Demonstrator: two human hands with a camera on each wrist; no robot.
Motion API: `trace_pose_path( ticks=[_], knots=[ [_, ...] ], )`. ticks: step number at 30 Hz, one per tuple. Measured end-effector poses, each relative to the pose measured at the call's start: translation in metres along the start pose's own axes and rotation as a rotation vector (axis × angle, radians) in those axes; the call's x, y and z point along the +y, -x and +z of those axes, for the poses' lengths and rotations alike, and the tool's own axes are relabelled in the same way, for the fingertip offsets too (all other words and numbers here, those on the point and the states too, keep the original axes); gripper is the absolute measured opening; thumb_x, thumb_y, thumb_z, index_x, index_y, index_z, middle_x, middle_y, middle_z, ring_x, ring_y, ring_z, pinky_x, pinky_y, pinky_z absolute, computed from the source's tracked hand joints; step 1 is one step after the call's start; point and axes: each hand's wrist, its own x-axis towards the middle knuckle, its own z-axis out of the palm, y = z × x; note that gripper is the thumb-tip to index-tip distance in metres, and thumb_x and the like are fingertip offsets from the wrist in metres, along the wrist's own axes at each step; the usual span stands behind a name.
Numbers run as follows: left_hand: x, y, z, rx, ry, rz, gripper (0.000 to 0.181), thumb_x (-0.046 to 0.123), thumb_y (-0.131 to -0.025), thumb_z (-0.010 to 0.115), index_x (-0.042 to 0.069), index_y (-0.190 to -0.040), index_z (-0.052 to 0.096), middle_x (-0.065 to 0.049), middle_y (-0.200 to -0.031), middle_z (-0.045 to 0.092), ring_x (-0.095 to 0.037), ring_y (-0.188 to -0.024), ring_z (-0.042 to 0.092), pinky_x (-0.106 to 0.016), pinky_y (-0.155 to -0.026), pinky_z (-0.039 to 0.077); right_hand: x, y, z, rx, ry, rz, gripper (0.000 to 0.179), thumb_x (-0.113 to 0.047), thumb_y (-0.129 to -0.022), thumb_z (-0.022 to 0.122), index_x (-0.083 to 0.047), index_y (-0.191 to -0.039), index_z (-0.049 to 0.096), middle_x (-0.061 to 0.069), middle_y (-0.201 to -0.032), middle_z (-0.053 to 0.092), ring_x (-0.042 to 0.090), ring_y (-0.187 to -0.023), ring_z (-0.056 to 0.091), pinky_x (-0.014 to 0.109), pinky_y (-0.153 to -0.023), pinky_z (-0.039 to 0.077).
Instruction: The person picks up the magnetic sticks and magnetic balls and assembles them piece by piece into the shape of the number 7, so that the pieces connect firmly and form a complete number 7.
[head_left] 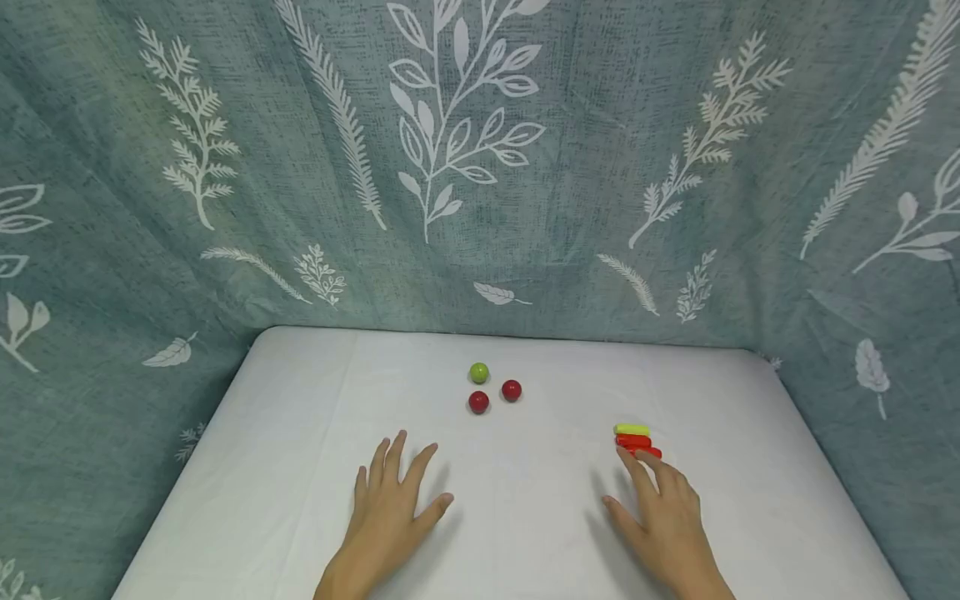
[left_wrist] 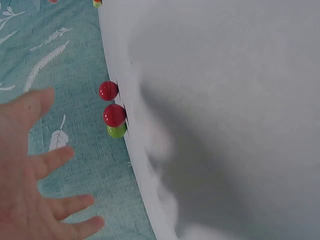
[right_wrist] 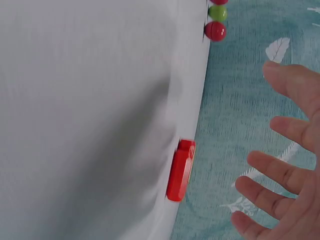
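Observation:
My left hand [head_left: 387,504] hovers over the white table with its fingers spread and nothing in its grasp. Beyond it lie a green ball [head_left: 479,372] and two glossy red balls, one nearer [head_left: 478,402] and one to the right [head_left: 512,390]. On the other side, my right hand [head_left: 663,521] hangs above the table, fingers loosely bent and holding nothing. Just past its fingertips, side by side, are a yellow-green stick [head_left: 632,430] and two red sticks [head_left: 633,440], the nearer partly hidden by the fingers. A red stick [right_wrist: 181,171] shows apart from the fingers in the right wrist view.
A white cloth covers the table [head_left: 555,517], which has rounded far corners. Behind it and along both sides hangs a blue-green curtain [head_left: 570,208] with white leaf patterns. Both hands cast soft shadows on the cloth.

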Motion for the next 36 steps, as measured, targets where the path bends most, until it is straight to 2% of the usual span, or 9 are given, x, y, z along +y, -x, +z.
trace_pose_path(
  ticks=[5, 8, 15, 21, 25, 30, 36],
  knots=[
    [0.001, -0.016, -0.003, 0.049, 0.062, 0.016, 0.063, 0.05, -0.094, 0.065, 0.023, -0.148, 0.047, -0.021, -0.155, 0.032, -0.044, -0.144, 0.024, -0.068, -0.104, 0.028, 0.01, -0.003, -0.004, 0.023, 0.002, 0.019, 0.072, -0.021, -0.074, 0.086, -0.012, -0.138, 0.056, 0.019, -0.122, 0.055, 0.045, -0.107, 0.051, 0.063, -0.08, 0.039],
    [0.002, -0.027, -0.003, 0.057, 0.101, 0.031, 0.063, 0.046, -0.094, 0.067, 0.021, -0.148, 0.048, -0.021, -0.154, 0.033, -0.044, -0.143, 0.025, -0.066, -0.104, 0.03, 0.016, -0.006, -0.006, 0.038, 0.004, 0.024, 0.069, -0.019, -0.073, 0.087, -0.009, -0.134, 0.058, 0.02, -0.12, 0.055, 0.046, -0.106, 0.051, 0.063, -0.08, 0.038],
    [0.0, -0.05, 0.002, 0.037, 0.135, 0.041, 0.06, 0.043, -0.096, 0.065, 0.021, -0.148, 0.047, -0.02, -0.153, 0.035, -0.041, -0.142, 0.03, -0.063, -0.103, 0.033, 0.028, -0.009, -0.008, 0.035, 0.003, 0.053, 0.065, -0.018, -0.073, 0.087, -0.007, -0.131, 0.06, 0.021, -0.118, 0.055, 0.045, -0.107, 0.049, 0.063, -0.084, 0.036],
    [-0.001, -0.07, 0.007, 0.004, 0.234, 0.017, 0.057, 0.041, -0.097, 0.064, 0.023, -0.148, 0.046, -0.015, -0.152, 0.037, -0.034, -0.141, 0.034, -0.057, -0.104, 0.038, 0.043, -0.01, -0.005, 0.013, -0.028, 0.091, 0.058, -0.014, -0.073, 0.088, -0.008, -0.125, 0.063, 0.02, -0.118, 0.055, 0.044, -0.108, 0.048, 0.062, -0.085, 0.035],
    [-0.002, -0.085, 0.013, -0.021, 0.317, 0.018, 0.057, 0.038, -0.098, 0.064, 0.022, -0.148, 0.045, -0.012, -0.152, 0.037, -0.031, -0.141, 0.035, -0.053, -0.107, 0.036, 0.053, -0.011, -0.002, -0.038, -0.101, 0.182, 0.052, -0.01, -0.076, 0.087, -0.008, -0.123, 0.064, 0.021, -0.12, 0.053, 0.043, -0.11, 0.048, 0.062, -0.088, 0.037],
    [-0.005, -0.105, 0.025, -0.068, 0.452, 0.023, 0.057, 0.036, -0.098, 0.064, 0.021, -0.149, 0.044, -0.01, -0.149, 0.039, -0.026, -0.14, 0.037, -0.047, -0.11, 0.033, 0.063, -0.016, 0.0, -0.11, -0.261, 0.336, 0.045, -0.009, -0.084, 0.082, -0.008, -0.125, 0.064, 0.021, -0.125, 0.052, 0.04, -0.112, 0.05, 0.061, -0.09, 0.042],
    [-0.009, -0.121, 0.038, -0.084, 0.546, 0.01, 0.054, 0.034, -0.098, 0.065, 0.018, -0.146, 0.048, -0.013, -0.147, 0.042, -0.03, -0.135, 0.044, -0.049, -0.107, 0.037, 0.074, -0.022, 0.005, -0.195, -0.388, 0.461, 0.042, -0.015, -0.091, 0.075, -0.006, -0.13, 0.061, 0.024, -0.133, 0.048, 0.046, -0.116, 0.053, 0.063, -0.094, 0.043]
  ],
)
